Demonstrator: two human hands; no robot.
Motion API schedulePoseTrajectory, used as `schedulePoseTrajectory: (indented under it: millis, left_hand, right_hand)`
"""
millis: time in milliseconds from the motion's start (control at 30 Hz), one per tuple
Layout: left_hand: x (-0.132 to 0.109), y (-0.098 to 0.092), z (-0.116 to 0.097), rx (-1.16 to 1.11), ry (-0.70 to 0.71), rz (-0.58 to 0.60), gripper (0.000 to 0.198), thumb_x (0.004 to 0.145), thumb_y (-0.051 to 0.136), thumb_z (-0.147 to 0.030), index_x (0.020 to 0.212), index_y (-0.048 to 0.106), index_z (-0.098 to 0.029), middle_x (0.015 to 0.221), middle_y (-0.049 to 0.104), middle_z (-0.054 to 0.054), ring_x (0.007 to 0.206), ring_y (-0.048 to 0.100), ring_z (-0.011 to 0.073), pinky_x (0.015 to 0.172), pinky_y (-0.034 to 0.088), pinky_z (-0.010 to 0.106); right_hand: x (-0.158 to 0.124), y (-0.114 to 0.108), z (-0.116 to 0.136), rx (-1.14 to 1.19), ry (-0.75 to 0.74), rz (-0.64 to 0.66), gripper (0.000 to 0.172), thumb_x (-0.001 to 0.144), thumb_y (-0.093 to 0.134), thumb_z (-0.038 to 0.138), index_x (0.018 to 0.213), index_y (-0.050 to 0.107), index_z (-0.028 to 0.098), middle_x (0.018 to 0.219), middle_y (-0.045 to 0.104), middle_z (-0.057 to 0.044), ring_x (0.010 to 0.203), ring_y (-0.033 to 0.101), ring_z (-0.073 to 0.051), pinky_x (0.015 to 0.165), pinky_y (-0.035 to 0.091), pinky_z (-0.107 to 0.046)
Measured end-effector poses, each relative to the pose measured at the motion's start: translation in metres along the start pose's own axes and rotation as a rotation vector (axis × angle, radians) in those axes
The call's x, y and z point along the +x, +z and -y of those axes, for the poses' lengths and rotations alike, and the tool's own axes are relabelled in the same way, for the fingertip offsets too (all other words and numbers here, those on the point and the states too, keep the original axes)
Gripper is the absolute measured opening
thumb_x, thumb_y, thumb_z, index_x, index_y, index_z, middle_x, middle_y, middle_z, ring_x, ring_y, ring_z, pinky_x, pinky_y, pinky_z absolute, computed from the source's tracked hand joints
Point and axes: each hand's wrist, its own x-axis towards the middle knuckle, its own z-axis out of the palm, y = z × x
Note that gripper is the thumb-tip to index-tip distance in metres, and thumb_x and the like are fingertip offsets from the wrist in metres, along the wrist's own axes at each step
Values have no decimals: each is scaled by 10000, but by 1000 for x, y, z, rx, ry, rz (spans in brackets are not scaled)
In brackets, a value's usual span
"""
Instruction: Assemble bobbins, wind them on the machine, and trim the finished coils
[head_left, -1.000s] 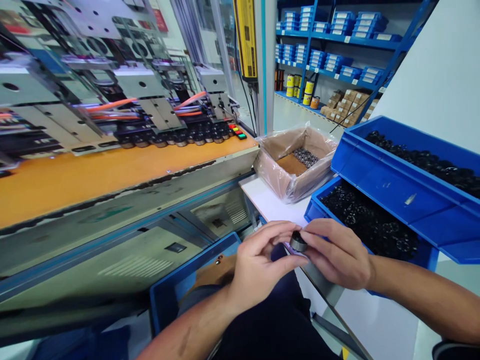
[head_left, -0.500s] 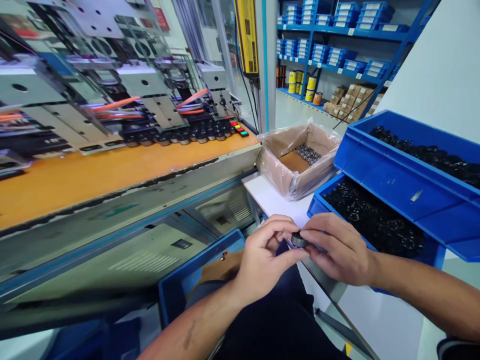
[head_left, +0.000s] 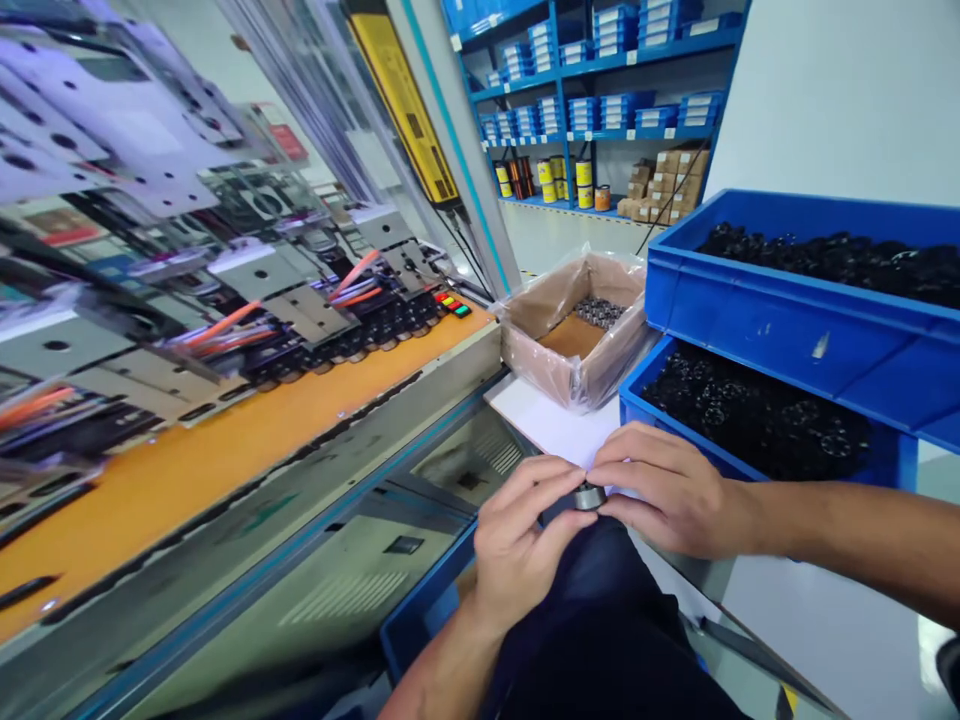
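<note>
Between my two hands is a small round metal ring-shaped part [head_left: 590, 497] with a dark top. My left hand [head_left: 521, 530] pinches it from the left, thumb below and fingers above. From the right, my right hand [head_left: 671, 492] grips the same part with thumb and fingertips. The fingertips hide some of its top and sides. Both hands are over my lap, close to the edge of a white table [head_left: 525, 410]. Nearest my right hand is the lower blue bin [head_left: 637, 408], with black parts [head_left: 757, 410] in it.
An upper blue bin [head_left: 795, 330] of black parts rests above the lower one. A plastic-lined carton [head_left: 536, 365] holds small metal parts [head_left: 600, 312]. On the left, a machine with an orange worktop [head_left: 225, 470] carries a row of round parts [head_left: 352, 345]. Blue shelving [head_left: 559, 75] stands behind.
The view has tilted and turned, so the machine and shelves appear shifted and slanted. Both hands still hold the round part, with the fingers slightly shifted around it.
</note>
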Motion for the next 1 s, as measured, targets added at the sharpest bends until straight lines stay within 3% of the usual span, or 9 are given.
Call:
schedulePoseTrajectory:
  millis: [200, 300, 367, 500, 567, 667, 767, 867, 1000]
  left_hand:
    - [-1, 9, -5, 15, 36, 16, 328, 797, 753, -147, 1110, 743, -244, 881, 727, 53, 795, 680, 174, 733, 556, 294]
    - [5, -3, 1, 127, 3, 29, 254, 821, 732, -180, 1071, 752, -223, 920, 724, 70, 820, 685, 171, 729, 551, 277]
    - [20, -33, 12, 361, -13, -40, 183, 825, 725, -227, 1002, 768, -208, 910, 709, 71, 827, 667, 176, 746, 536, 288]
    - [67, -129, 44, 975, -250, -265, 172, 816, 710, -293, 937, 769, -186, 761, 685, 45, 750, 615, 185, 759, 479, 308]
    - [88, -170, 64, 1078, -436, -232, 182, 800, 702, -253, 943, 765, -161, 718, 695, 36, 699, 609, 181, 734, 466, 296]
    - [108, -201, 92, 1086, -519, -202, 202, 756, 726, -211, 929, 764, -115, 646, 700, 12, 608, 603, 153, 676, 471, 270]
    - [112, -206, 106, 1097, -512, -210, 239, 818, 647, -206, 996, 744, -80, 707, 734, -13, 641, 633, 111, 728, 495, 227]
    - [111, -200, 101, 1123, -487, -206, 328, 883, 552, -225, 1123, 695, -52, 869, 768, 11, 738, 670, 123, 823, 518, 264]
    - [140, -155, 97, 1123, -403, -131, 308, 852, 606, -241, 1101, 713, -93, 1007, 769, 89, 894, 701, 233, 899, 522, 378]
  right_hand:
    - [0, -2, 5, 21, -13, 27, 158, 906, 589, 99, 1063, 598, 87, 872, 663, -104, 820, 628, -168, 730, 594, -311]
    - [-6, -12, -4, -63, 47, 157, 265, 917, 631, 205, 1162, 583, 115, 1006, 671, -121, 941, 650, -184, 820, 604, -323]
    - [-15, -27, -21, -188, 80, 243, 334, 918, 641, 283, 1212, 582, 134, 1111, 665, -140, 1021, 656, -209, 879, 597, -351]
    - [-44, -66, -80, -481, 194, 339, 289, 945, 568, 365, 1132, 648, 160, 1111, 687, -129, 959, 697, -256, 860, 598, -409]
    - [-64, -81, -110, -561, 278, 448, 352, 956, 501, 428, 1061, 691, 151, 1058, 713, -136, 877, 720, -283, 802, 610, -435]
    - [-92, -89, -138, -593, 368, 624, 376, 928, 491, 412, 1002, 738, 138, 1006, 744, -150, 864, 737, -326, 766, 623, -461]
    - [-110, -86, -144, -543, 440, 785, 331, 889, 523, 346, 1008, 757, 143, 1040, 749, -156, 943, 734, -341, 799, 627, -459]
    - [-115, -81, -137, -447, 513, 868, 328, 895, 503, 310, 1037, 757, 160, 1049, 751, -142, 938, 741, -311, 806, 631, -429]
    - [-114, -81, -125, -391, 583, 874, 303, 888, 496, 264, 983, 773, 186, 983, 766, -122, 867, 755, -282, 773, 634, -380]
